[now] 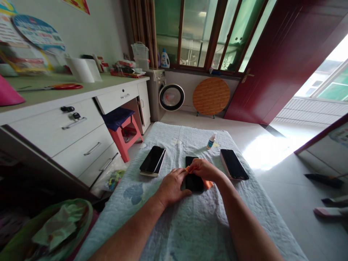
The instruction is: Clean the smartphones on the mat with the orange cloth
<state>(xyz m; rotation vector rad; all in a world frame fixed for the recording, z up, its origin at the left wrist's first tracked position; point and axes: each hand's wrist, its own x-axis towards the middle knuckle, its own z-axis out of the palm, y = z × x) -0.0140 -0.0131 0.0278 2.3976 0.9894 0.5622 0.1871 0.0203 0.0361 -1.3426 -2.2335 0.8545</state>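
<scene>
A black smartphone lies screen up in the middle of the cloth-covered table. My left hand holds it along its left side, the thumb at the near end and the fingers farther up. An orange cloth is pinched in my right hand and pressed on the upper part of the screen; part of it hangs past the phone's right edge. My right hand hides much of the phone's far half. Beyond it stands a small spray bottle with a white top.
To the left, another phone rests on a flat pale box. A further phone sits on a box at the right. Beside the table are a pink stool, a white desk and a full waste bin.
</scene>
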